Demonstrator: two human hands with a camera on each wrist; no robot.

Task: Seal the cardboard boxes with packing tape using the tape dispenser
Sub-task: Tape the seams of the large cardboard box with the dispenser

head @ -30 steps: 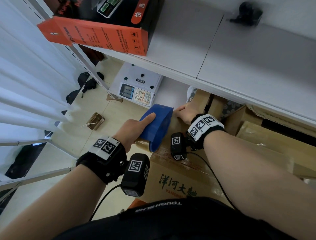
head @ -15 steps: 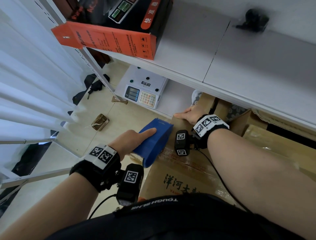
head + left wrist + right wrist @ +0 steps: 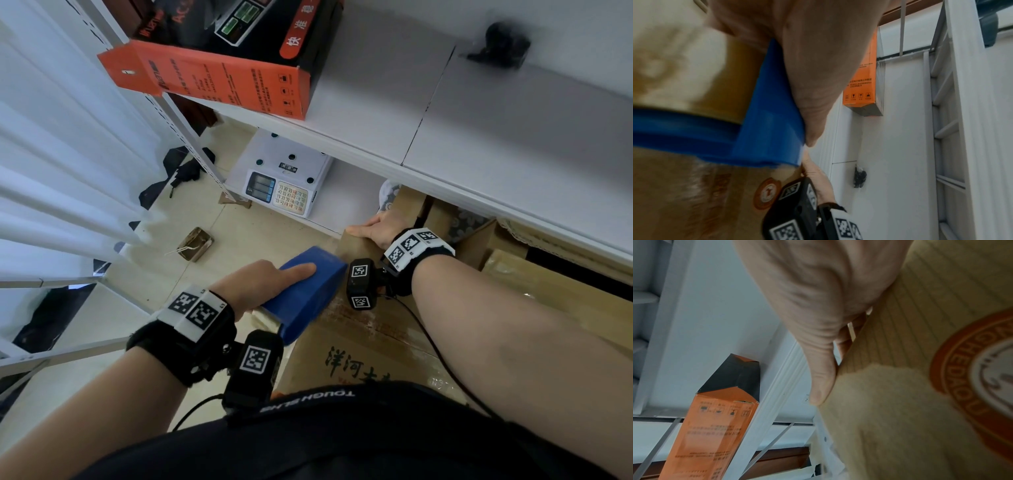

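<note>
Left hand (image 3: 260, 284) curls in a grip, forefinger extended; right hand (image 3: 375, 231) lies flat, arm outstretched.

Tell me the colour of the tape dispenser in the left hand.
Blue. The tape dispenser, gripped by the left hand, shows best in the head view.
</note>
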